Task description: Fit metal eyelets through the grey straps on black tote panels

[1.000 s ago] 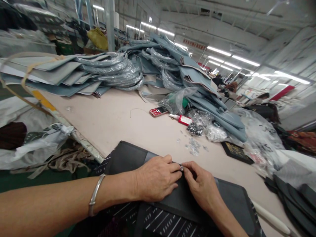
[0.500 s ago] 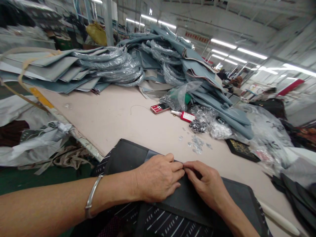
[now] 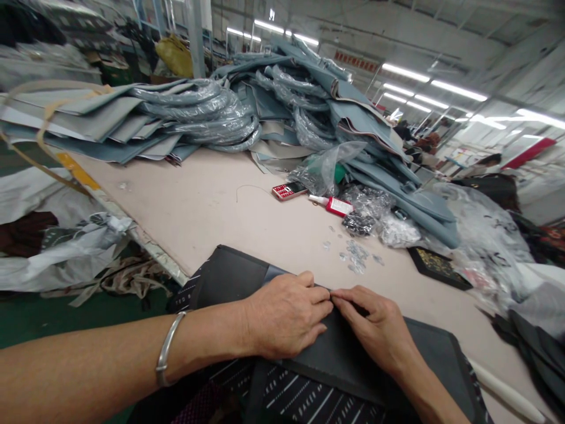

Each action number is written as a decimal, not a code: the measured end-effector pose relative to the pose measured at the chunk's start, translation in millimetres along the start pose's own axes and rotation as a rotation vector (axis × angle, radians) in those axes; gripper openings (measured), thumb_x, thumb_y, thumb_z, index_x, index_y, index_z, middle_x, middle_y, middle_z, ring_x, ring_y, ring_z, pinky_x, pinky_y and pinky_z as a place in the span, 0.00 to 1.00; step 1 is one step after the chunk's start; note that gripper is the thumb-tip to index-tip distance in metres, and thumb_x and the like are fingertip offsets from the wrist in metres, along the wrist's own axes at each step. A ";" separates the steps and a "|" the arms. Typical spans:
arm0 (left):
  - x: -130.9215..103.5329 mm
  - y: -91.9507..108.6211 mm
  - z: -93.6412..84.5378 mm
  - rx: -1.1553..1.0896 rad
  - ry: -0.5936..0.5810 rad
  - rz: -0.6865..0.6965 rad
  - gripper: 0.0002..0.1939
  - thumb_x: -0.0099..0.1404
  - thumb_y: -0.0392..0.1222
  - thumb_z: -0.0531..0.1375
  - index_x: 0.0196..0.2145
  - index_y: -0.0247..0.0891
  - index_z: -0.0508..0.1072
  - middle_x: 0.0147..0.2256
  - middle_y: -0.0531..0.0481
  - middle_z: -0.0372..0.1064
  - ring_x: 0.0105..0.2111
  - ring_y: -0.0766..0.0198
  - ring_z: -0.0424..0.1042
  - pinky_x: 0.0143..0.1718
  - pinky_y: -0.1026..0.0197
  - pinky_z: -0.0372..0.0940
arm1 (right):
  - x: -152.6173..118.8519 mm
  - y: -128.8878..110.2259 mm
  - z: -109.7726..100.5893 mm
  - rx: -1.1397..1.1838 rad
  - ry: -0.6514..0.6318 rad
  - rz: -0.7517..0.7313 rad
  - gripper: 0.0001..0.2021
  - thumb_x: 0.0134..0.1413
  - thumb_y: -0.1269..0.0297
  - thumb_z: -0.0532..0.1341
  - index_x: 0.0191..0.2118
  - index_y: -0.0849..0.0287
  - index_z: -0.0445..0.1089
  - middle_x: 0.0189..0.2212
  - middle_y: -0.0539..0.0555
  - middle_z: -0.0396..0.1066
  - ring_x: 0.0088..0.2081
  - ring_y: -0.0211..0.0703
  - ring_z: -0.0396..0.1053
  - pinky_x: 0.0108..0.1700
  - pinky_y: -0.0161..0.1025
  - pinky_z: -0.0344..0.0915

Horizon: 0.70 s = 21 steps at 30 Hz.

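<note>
A black panel [image 3: 233, 277] with patterned, lettered black lining [image 3: 309, 397] lies along the near edge of the table. My left hand [image 3: 289, 315], with a silver bangle on its wrist, rests on the panel, its fingers bent together at the upper edge. Right beside those fingertips, my right hand [image 3: 375, 321] pinches with thumb and forefinger at the same edge. Whatever small thing may be between the fingertips is too small to make out.
On the beige table [image 3: 189, 200] are a red phone [image 3: 289, 189], a red-labelled bottle [image 3: 338, 205], small clear discs [image 3: 355, 256], a black tray [image 3: 439, 268] and a white tool [image 3: 507, 391]. Blue-grey pieces [image 3: 212, 115] are piled behind.
The view has shifted slightly, so the table things appear a little further right. Both hands keep nearly the same pose at the panel's edge.
</note>
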State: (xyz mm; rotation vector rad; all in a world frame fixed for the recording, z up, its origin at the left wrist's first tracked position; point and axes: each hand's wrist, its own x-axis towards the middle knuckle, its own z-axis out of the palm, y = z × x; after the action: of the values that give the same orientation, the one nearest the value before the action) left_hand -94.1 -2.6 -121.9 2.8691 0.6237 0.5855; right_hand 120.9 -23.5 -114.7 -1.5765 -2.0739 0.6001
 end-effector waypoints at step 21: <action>0.7 -0.2 -1.2 -0.001 -0.003 -0.002 0.13 0.70 0.43 0.54 0.46 0.33 0.71 0.39 0.47 0.71 0.36 0.59 0.65 0.44 0.55 0.58 | 14.7 -9.0 -7.0 0.210 -0.122 0.532 0.15 0.46 0.50 0.61 0.24 0.58 0.69 0.12 0.45 0.59 0.15 0.34 0.56 0.18 0.32 0.52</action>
State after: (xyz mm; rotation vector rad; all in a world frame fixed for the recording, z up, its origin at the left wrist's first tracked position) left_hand -94.1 -2.0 -120.6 2.8674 0.6255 0.5813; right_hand 114.9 -11.1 -102.2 -2.0081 -1.5934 1.0818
